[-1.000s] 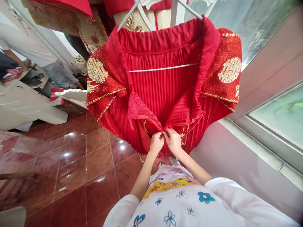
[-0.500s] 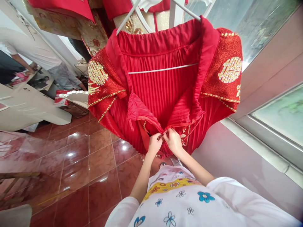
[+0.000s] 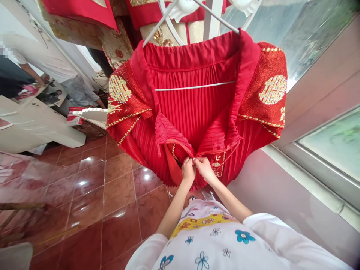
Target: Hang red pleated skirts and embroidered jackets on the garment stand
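A red pleated garment (image 3: pixel 194 108) with gold embroidered panels hangs on a white hanger (image 3: pixel 194 85) in front of me, its front opening spread wide. My left hand (image 3: pixel 188 170) and my right hand (image 3: pixel 205 169) sit side by side at the bottom of the opening. Both are closed, each pinching one edge of the red fabric where the two sides meet. What lies between the fingertips is too small to make out.
More red and gold garments (image 3: pixel 84 11) hang behind. A window and sill (image 3: pixel 315 165) run along the right. Glossy red floor tiles (image 3: pixel 84 195) spread to the left. A person in a white shirt (image 3: pixel 42 56) stands at a white table (image 3: pixel 33 127) at far left.
My hands stay pinched at the bottom of the garment's opening, shifting only slightly. The view has tilted a little, so the garment sits slightly lower in frame.
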`<state>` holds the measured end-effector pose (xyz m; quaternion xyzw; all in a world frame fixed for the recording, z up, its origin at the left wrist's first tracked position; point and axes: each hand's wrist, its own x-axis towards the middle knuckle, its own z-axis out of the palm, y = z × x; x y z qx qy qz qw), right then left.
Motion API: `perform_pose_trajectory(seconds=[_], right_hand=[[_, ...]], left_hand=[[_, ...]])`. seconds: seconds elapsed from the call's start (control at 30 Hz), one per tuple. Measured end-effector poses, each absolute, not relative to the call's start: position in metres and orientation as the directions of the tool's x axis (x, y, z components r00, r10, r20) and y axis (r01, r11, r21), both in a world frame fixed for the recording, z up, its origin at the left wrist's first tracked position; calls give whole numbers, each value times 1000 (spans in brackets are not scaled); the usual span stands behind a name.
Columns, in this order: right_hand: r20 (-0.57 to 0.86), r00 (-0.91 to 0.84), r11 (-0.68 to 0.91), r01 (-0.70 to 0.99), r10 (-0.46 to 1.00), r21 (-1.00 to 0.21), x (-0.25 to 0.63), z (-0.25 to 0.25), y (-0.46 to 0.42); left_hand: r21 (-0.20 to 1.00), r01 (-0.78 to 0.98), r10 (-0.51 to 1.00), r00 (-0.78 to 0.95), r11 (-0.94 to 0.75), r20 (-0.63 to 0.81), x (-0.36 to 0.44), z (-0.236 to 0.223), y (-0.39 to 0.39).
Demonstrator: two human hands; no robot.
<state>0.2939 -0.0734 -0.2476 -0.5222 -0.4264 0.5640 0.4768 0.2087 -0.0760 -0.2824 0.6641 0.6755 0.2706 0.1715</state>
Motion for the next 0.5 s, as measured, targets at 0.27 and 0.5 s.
perform_pose_trajectory(seconds=[0.27, 0.5], right_hand=[[-284, 82, -256, -251, 955, -933, 285, -238, -66], [-342, 97, -290, -350, 935, -891, 286, -228, -67]], left_hand=[[519, 855, 992, -64, -3, 112, 217, -278, -76], [458, 889, 994, -59, 12, 88, 221, -270, -75]])
